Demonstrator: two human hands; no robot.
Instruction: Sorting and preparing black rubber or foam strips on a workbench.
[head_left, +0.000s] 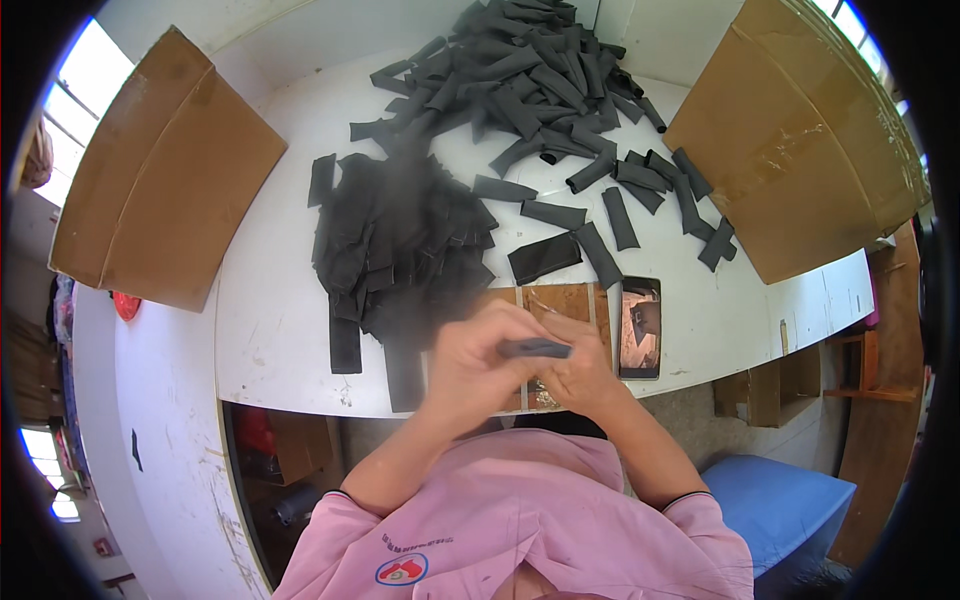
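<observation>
white table (280, 330) fills most of the view, its edges bent by the lens, scuffed here & there, w/ bright windows (90, 75) out at the l. rim. brown cardboard box (160, 180) stands on the l. side, a bigger carton (800, 140) on the r., both leaning outward.

at the back, btwn them, big heap of dark tubes (530, 75), loose ones spilling fwd & to the r., some w/ open ends showing. nearer, left of centre, a messy stack of dark cloth (400, 240), pieces overlapping every which way, a couple hanging toward the near edge.

both hands are together over the near edge, in front of the person's pink shirt (520, 500). left hand (480, 355) is closed round a small dark strip (538, 348), which pokes out to the r. across the right hand (582, 368). right fingers are curled in by the strip's end; can't tell if they're pinching it too, as the grip's partly hidden.

under the hands, a brown board (565, 300) w/ pale bands lies on the table. phone (640, 328), screen lit, lies just r. of it. blue bin-like thing (780, 505) sits below, lower r., off the table.
</observation>
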